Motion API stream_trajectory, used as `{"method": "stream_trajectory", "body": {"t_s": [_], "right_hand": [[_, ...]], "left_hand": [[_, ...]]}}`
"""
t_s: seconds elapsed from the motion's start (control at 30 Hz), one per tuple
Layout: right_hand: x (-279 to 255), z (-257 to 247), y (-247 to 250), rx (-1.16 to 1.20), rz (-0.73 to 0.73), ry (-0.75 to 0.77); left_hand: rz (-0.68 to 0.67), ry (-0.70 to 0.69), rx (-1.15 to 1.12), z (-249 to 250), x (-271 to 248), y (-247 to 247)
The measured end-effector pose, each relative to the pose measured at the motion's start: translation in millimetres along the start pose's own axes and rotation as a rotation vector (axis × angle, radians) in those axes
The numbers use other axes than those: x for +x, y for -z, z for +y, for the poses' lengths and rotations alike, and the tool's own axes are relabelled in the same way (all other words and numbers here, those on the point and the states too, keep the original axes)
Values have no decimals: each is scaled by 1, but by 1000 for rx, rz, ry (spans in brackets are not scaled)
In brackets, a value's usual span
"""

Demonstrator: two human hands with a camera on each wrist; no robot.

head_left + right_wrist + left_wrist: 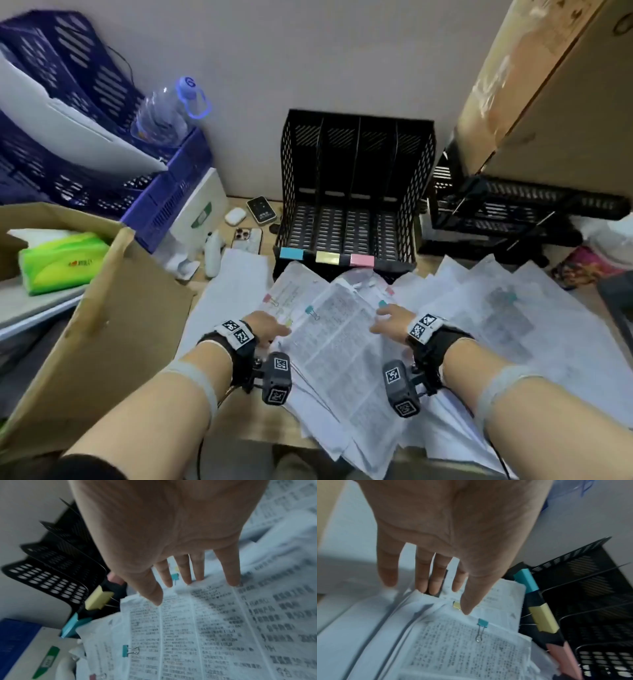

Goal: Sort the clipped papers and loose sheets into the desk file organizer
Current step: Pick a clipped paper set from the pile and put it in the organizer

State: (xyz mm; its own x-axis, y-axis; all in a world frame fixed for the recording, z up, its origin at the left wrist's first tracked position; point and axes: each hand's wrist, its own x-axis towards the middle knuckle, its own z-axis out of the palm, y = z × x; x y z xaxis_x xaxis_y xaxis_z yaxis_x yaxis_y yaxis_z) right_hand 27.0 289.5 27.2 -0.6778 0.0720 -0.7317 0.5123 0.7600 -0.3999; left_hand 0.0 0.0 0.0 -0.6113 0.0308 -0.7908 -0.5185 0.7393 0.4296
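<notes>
A black mesh file organizer point(356, 192) stands at the back of the desk, with blue, yellow and pink labels on its front lip. Papers point(479, 325) lie fanned out before it. On top lies a printed bundle point(335, 342) held by a teal binder clip point(310, 311). My left hand point(274, 327) is open at the bundle's left edge, fingers straight, thumb beside a yellow clip point(456, 605). My right hand point(385, 318) is open at its far right corner, and its fingertips point(233, 582) reach the sheet's top edge. The organizer point(590, 601) point(60, 568) is close ahead of both hands.
An open cardboard box point(102, 308) with a green tissue pack point(58, 263) stands at the left. Blue crates point(102, 171) and a water bottle point(164, 113) are behind it. A phone point(246, 240) and earbuds case point(235, 216) lie left of the organizer. A black tray point(513, 205) under a carton point(548, 85) is at the right.
</notes>
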Motion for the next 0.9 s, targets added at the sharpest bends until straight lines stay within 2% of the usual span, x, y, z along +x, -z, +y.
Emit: {"method": "stream_trajectory", "body": {"t_s": [0.1, 0.27, 0.6, 0.8, 0.9], "right_hand": [[7, 14, -16, -9, 29, -38], [10, 34, -33, -171, 82, -44], [19, 50, -46, -141, 254, -25], [15, 58, -46, 28, 306, -15], [9, 60, -40, 69, 310, 102]], "left_hand": [[55, -4, -89, -17, 4, -15], [125, -73, 115, -27, 11, -35], [220, -171, 167, -20, 11, -56], [127, -200, 149, -16, 14, -50], [140, -213, 184, -13, 15, -49]]}}
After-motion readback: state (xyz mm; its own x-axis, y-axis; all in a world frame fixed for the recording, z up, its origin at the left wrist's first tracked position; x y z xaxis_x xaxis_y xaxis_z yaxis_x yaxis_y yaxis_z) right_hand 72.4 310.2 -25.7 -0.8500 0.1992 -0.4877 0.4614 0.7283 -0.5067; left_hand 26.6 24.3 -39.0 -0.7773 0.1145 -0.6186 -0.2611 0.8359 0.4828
